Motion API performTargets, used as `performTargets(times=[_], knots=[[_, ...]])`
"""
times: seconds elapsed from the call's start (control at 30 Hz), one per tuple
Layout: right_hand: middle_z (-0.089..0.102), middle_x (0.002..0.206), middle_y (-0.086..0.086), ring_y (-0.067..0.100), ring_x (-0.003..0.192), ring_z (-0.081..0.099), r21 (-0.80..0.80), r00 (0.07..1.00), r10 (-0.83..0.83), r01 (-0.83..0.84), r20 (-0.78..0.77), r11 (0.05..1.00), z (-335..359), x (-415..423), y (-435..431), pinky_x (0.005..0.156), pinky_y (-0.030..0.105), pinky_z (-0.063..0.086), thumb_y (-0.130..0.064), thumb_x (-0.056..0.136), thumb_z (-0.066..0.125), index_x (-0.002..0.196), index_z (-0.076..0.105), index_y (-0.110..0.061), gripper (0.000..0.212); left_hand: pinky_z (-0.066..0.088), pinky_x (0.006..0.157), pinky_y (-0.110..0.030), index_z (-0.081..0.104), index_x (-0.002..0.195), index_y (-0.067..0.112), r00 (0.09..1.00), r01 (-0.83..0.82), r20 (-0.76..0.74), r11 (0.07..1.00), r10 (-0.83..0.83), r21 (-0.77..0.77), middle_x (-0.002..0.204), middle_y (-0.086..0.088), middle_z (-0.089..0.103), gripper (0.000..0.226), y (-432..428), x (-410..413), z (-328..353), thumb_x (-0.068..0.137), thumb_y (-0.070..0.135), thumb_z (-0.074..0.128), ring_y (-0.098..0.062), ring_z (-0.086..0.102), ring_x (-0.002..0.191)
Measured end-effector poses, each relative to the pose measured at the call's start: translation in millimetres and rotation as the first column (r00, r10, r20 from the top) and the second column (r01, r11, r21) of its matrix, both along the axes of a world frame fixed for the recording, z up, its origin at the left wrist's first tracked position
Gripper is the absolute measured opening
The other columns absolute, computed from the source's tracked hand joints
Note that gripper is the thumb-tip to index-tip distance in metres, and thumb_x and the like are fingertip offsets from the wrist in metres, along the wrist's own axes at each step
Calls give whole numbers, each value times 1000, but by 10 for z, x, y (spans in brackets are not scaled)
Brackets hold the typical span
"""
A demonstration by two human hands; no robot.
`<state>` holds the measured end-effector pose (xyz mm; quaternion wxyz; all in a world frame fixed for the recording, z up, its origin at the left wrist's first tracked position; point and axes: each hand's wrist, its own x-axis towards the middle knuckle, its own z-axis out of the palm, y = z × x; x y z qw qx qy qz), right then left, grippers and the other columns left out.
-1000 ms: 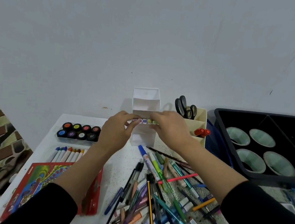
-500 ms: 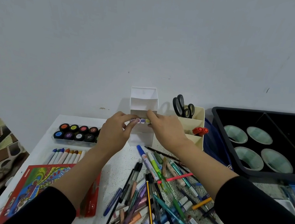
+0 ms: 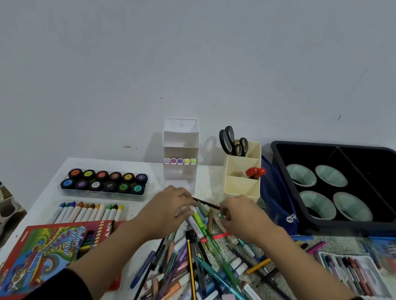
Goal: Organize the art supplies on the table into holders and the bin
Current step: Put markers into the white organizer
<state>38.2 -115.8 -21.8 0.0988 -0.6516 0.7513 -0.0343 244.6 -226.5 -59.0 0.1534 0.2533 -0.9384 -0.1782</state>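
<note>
A loose pile of pens and pencils lies criss-crossed on the table, nearest the person. A red box of colour pencils lies to its left, and a clear tray of pens sits to its right.

Both hands reach to the far end of the pile, a little apart. The left hand is blurred, with its fingers down among the pens. The right hand has its fingers curled down onto them. I cannot tell whether either hand grips a pen.

Left of the hands lies a row of crayons, and beyond it a tray of paint pots.

Past the hands, a white holder stands upright against the wall, with a row of small coloured blocks across its middle shelf. To its right, a cream holder has scissors in its back compartment and red markers in its middle one.

A blue pouch leans between the cream holder and a black bin. The bin holds four pale green bowls.
</note>
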Motion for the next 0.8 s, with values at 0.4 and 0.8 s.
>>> performTargets(times=[0.4, 0.8], knots=[[64, 107, 9, 30, 96, 64, 32, 975, -5, 13, -224, 999, -57, 171, -7, 70, 33, 43, -20, 89, 66, 94, 57, -16, 11, 25, 94, -38, 62, 113, 35, 964, -30, 261, 997, 47, -68, 104, 15, 53, 19, -1, -189, 154, 98, 43, 54, -12, 46, 113], [55, 87, 2, 24, 77, 56, -74, 992, -97, 91, -83, 993, -26, 212, 52, 66, 32, 44, -30, 93, 59, 84, 53, -17, 17, 56, 78, -27, 74, 96, 26, 987, -31, -131, 908, 94, 417, 101, 0, 63, 13, 1, 74, 683, 85, 21, 79, -17, 71, 80]])
